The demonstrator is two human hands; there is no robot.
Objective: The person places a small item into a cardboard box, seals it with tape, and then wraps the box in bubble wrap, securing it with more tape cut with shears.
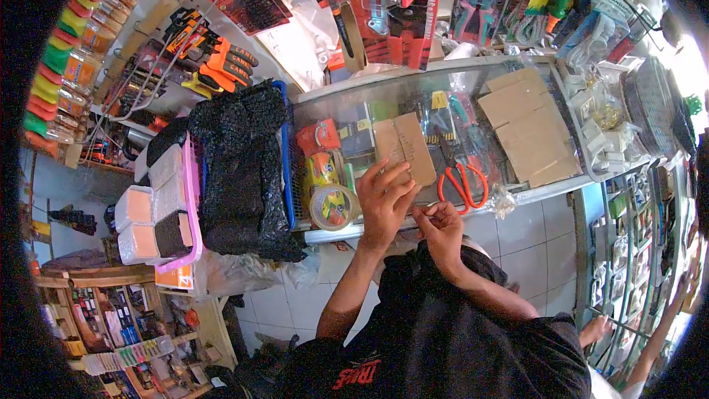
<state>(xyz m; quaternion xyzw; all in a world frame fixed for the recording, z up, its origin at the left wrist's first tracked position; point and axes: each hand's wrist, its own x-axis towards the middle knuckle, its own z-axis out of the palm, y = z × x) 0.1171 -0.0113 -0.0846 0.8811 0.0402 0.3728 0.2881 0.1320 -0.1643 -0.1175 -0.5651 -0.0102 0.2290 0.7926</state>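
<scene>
My left hand (385, 203) is raised at the counter's front edge with its fingers stretched out and apart, overlapping the near left corner of a small brown cardboard piece (408, 146). Close beside it, my right hand (443, 235) has thumb and forefinger pinched together; I cannot tell what small thing is between them. Pliers with red-orange handles (465, 191) lie on the glass just beyond my right hand. Left of my left hand is a roll of clear tape (331, 210).
A larger flattened cardboard sheet (532, 129) lies on the glass counter (535, 191). At left stand a blue basket (286, 155) with black plastic in it and a pink basket (193, 207) with wrapped blocks. Packaged tools hang above. Another person's arm (653, 343) shows at lower right.
</scene>
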